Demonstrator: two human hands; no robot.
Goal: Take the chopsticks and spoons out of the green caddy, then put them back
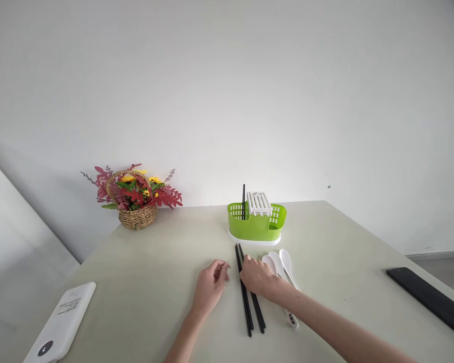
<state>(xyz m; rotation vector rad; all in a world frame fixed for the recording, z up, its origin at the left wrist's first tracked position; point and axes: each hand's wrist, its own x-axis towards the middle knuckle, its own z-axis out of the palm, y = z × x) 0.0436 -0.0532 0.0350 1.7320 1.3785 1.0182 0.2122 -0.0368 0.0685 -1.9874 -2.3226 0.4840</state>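
Chopsticks (245,308): beside right hand (258,276), apparently at pickup; next needs a firm pinch
Left hand (209,286): half-curled, nothing visibly held
Right grip: fingertips hidden, cannot tell

A narrow strip of table (230,312) between the left hand (211,285) and the loose black chopsticks (244,302) leaves a lane from near to far, until the green holder (248,230) blocks it. Upright chopsticks (243,195) stick up from the holder's left compartment and a white rack (260,203) bars its middle; the right one is open from above. The right hand (258,275) and its forearm obstruct the near right, beside the white spoons (286,259). Right of these, wide room runs to a black slab (431,300). On the left, a broad passage separates the left hand from a white slab (66,315); the flower basket (137,218) closes the far left.
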